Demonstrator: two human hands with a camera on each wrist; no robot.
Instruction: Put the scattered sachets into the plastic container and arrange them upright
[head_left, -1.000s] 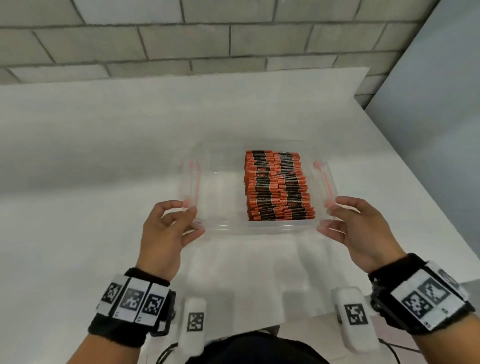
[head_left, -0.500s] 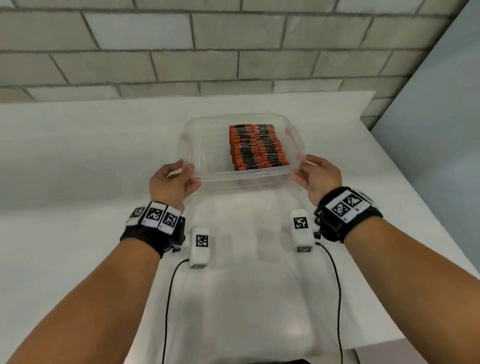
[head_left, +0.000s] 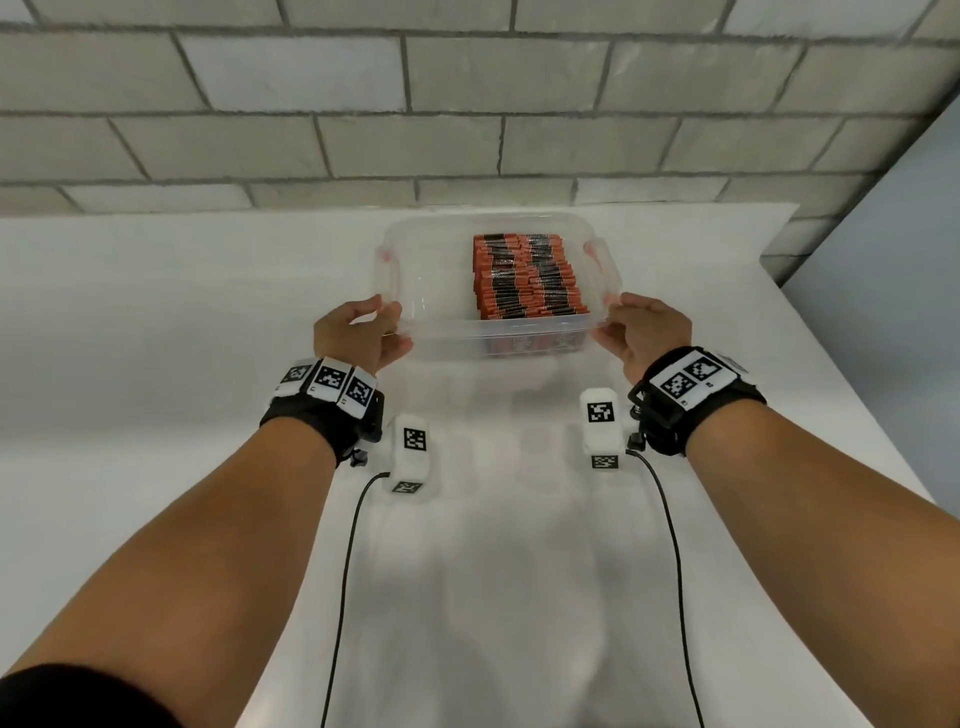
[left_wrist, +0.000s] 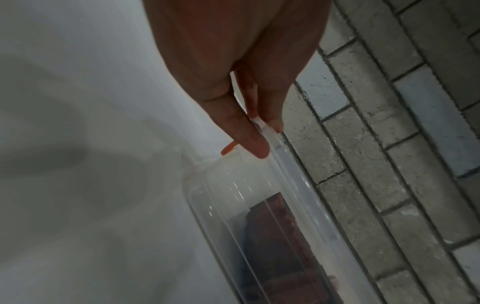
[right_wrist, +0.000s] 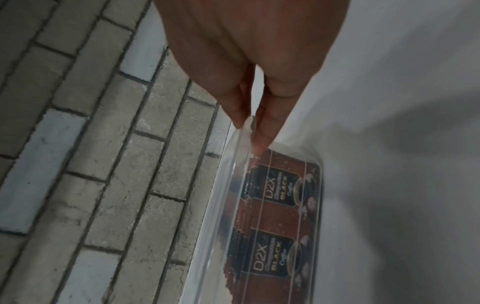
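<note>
Clear, thin-walled tub (head_left: 415, 291) looks light but flexy, sachets (head_left: 524, 275) massed rightward; left hand (head_left: 358, 338) and right hand (head_left: 644, 332) each pinch its near rim corners.

clear plastic container (head_left: 415, 291) with orange clips; orange-and-black sachets (head_left: 524, 275); white tabletop (head_left: 182, 322); grey brick wall (head_left: 363, 104); black-and-white checked wristbands (head_left: 330, 387).

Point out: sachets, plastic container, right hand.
sachets (head_left: 527, 278): head view, top edges of the upright orange-black rows.
plastic container (head_left: 415, 291): head view, bare clear floor of its left half.
right hand (head_left: 647, 332): head view, back of the hand at the near right corner.
</note>
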